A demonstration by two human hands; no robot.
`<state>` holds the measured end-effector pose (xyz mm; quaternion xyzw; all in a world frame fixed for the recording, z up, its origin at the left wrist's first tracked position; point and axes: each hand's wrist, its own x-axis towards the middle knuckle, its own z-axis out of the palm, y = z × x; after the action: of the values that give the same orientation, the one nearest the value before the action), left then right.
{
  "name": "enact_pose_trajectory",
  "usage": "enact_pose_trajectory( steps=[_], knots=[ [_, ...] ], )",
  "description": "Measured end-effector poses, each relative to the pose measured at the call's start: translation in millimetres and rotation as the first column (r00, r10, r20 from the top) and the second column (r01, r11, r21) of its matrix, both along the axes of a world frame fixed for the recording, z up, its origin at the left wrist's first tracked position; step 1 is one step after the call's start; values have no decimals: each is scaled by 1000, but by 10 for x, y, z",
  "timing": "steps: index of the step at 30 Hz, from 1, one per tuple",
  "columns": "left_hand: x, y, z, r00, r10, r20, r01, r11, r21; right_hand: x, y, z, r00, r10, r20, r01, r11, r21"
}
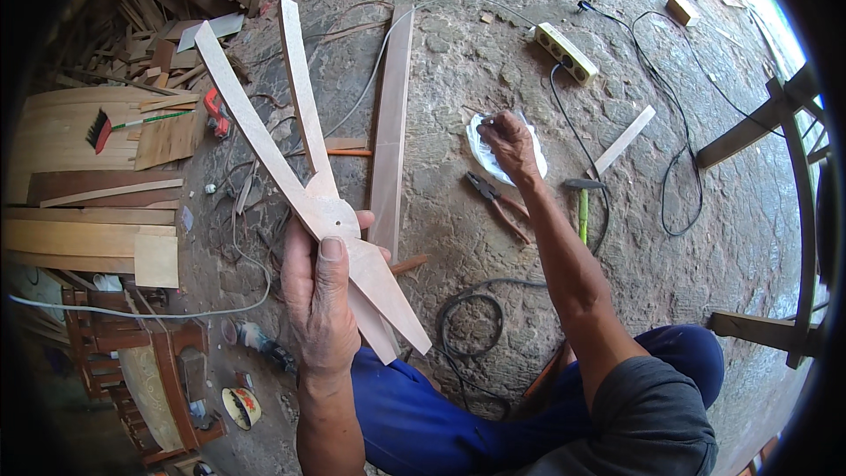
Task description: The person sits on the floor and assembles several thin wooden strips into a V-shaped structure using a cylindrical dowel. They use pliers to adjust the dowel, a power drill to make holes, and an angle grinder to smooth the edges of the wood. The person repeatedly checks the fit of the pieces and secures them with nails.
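Note:
My left hand (324, 300) grips a pair of crossed, flat wooden pieces (328, 211) shaped like big scissors, thumb on top near the overlap. Two long arms spread away toward the upper left, and two short tapered ends point back toward my knees. A small dark hole shows in the rounded overlap. Over a white plastic bag (490, 159) on the ground, my right hand (513, 145) has its fingers drawn together; whatever they hold is hidden. Just below the bag lie pliers (499, 204) with reddish handles. A hammer (583, 211) with a green handle lies right of my forearm.
A long wooden board (392, 123) lies beyond the left hand. Further right are a power strip (566, 53), black cables (656, 79) and a wood strip (624, 141). Planks (79, 238) and a brush (100, 130) lie left. A wooden frame (797, 167) stands at right.

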<state>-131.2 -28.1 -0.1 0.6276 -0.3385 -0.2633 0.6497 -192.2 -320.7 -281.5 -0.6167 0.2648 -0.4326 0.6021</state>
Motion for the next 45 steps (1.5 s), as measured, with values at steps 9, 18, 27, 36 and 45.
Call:
enact_pose_trajectory(
  steps=[9, 18, 27, 36, 45],
  knots=[
    [50, -27, -54, 998, 64, 19, -64, 998, 27, 134, 375, 726, 898, 166, 408, -315, 891, 328],
    [94, -2, -30, 975, 111, -190, -123, 991, -52, 239, 1314, 1888, 750, 272, 604, -441, 885, 150],
    [-9, 8, 123, 972, 31, -234, -73, 982, -174, 102, 1787, 2378, 731, 306, 611, -415, 909, 42],
    [-33, 1, 107, 992, -42, -123, 16, 978, -206, 25, 1778, 2397, 770, 279, 573, -353, 935, 19],
    [-75, -17, 160, 995, -71, 76, 83, 983, -167, -6, 1743, 2430, 839, 266, 475, -297, 955, -10]
  ],
)
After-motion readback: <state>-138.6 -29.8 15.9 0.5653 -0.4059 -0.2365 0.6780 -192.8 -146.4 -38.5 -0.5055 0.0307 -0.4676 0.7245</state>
